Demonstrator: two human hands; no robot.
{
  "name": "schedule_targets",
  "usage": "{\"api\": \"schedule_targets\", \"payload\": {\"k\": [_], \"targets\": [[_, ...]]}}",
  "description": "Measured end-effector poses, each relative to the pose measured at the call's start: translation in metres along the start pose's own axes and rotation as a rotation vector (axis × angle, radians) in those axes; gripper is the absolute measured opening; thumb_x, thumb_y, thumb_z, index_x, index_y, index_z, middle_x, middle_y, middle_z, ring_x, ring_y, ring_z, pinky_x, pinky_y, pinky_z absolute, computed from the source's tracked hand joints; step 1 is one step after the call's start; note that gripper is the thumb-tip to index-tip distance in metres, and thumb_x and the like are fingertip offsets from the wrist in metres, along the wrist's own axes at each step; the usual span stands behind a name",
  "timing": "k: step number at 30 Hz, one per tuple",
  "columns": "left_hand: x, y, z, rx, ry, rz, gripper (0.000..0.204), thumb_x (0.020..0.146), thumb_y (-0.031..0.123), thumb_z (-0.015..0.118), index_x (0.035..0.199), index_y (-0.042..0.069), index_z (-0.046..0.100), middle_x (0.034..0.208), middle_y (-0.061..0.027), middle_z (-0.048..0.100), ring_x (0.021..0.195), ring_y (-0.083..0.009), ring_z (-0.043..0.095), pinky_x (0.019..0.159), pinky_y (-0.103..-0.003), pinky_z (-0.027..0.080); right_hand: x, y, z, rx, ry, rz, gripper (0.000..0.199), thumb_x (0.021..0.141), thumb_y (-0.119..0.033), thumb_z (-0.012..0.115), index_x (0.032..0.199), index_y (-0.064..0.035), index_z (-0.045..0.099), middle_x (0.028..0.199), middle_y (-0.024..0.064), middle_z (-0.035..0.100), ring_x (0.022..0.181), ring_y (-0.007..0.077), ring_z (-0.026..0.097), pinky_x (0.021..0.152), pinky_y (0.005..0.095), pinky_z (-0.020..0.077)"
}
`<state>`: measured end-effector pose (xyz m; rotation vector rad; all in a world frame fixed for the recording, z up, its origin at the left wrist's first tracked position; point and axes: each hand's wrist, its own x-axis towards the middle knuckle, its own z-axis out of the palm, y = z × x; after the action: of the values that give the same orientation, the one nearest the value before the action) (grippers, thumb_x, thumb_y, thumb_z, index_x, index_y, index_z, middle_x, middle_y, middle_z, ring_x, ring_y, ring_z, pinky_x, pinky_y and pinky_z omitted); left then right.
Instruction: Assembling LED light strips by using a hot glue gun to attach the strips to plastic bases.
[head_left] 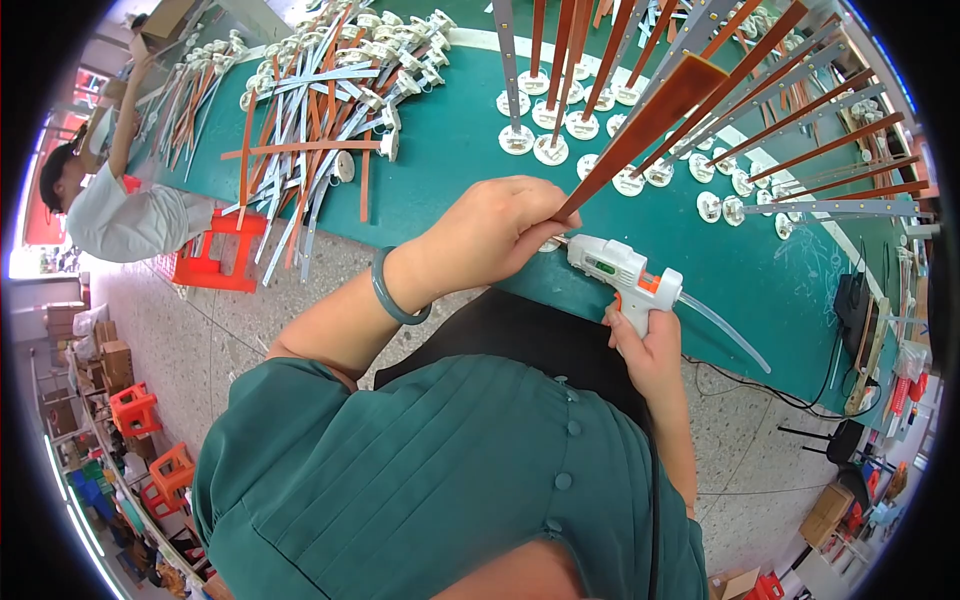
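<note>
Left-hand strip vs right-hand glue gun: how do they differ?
The strip is brown; the glue gun is mostly white with orange parts. The strip is long and flat; the glue gun is chunky, with a grip. The strip slants up from the left hand; the glue gun points left. Both are hand-held.
</note>
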<state>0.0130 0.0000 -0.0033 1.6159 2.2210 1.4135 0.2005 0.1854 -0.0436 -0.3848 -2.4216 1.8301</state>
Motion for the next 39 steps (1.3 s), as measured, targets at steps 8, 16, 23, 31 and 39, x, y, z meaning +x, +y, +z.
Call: {"api": "schedule_targets", "payload": {"k": [8,16,23,31,39], "targets": [[0.007,-0.002,0.007,-0.016,0.000,0.042,0.015,0.079,-0.003,0.069,0.092,0.004,0.067,0.091,-0.0082,0.068,0.083,-0.0268,0.067,0.072,-0.034,0.053,-0.018,0.017,-0.029,0.361,0.168,0.039,0.039,0.090,-0.005,0.056,0.126,0.0071,0.046,0.105,0.0191,0.066,0.064,0.0130,0.056,0.059,0.0248,0.0460],[0.081,0.011,0.081,-0.132,0.108,0.083,0.015,0.084,0.003,0.062,0.099,0.004,0.065,0.091,-0.0149,0.065,0.088,-0.0358,0.063,0.077,-0.043,0.051,-0.031,0.042,-0.059,0.763,0.433,-0.137,0.046,0.091,-0.018,0.056,0.129,0.0041,0.043,0.108,0.0194,0.063,0.059,0.0144,0.053,0.051,0.0227,0.0409],[0.096,-0.002,0.105,-0.074,0.046,0.043,0.032,0.082,0.009,0.066,0.113,0.003,0.061,0.100,-0.0176,0.065,0.094,-0.0383,0.062,0.081,-0.046,0.050,-0.035,0.061,-0.062,0.759,0.382,-0.243,0.046,0.091,-0.019,0.056,0.129,0.0040,0.041,0.109,0.0191,0.062,0.055,0.0134,0.050,0.044,0.0231,0.0372],[0.033,0.021,0.006,0.196,0.198,-0.009,0.019,0.083,0.013,0.067,0.101,0.007,0.065,0.093,-0.0129,0.066,0.087,-0.0323,0.065,0.075,-0.039,0.053,-0.035,0.060,-0.065,0.816,0.326,-0.268,0.043,0.091,-0.012,0.053,0.127,0.0077,0.040,0.107,0.0243,0.059,0.059,0.0174,0.056,0.052,0.0237,0.0459],[-0.063,-0.072,-0.120,0.943,0.168,-0.650,0.026,0.079,0.009,0.062,0.103,0.012,0.069,0.095,-0.0126,0.067,0.086,-0.0335,0.065,0.074,-0.044,0.051,-0.042,0.053,-0.063,0.698,0.263,-0.246,0.046,0.091,-0.017,0.054,0.128,0.0056,0.039,0.106,0.0202,0.060,0.060,0.0154,0.054,0.051,0.0225,0.0415]]}}
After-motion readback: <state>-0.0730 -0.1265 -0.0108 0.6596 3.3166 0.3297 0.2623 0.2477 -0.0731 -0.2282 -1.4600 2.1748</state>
